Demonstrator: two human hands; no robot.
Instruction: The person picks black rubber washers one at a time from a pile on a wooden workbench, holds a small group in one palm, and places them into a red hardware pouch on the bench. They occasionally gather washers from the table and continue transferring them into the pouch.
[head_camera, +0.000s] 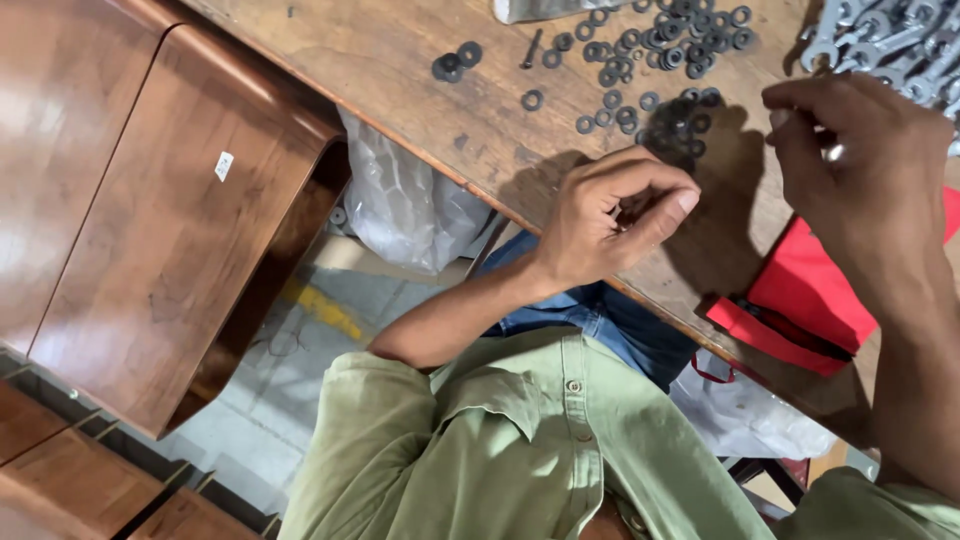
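Pinching a bolt (835, 152), right hand (860, 165), left hand (612, 215) curled, washers (655, 60) nearby

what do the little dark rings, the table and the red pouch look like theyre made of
Rings: flat washers, probably dark-finished steel, judging by the dull grey-black sheen and thin punched shape.
Table: wood, with visible brown grain and a worn, scuffed matte top.
Red pouch: likely fabric or soft synthetic, since it lies limp with folds and a dark zip-like edge.
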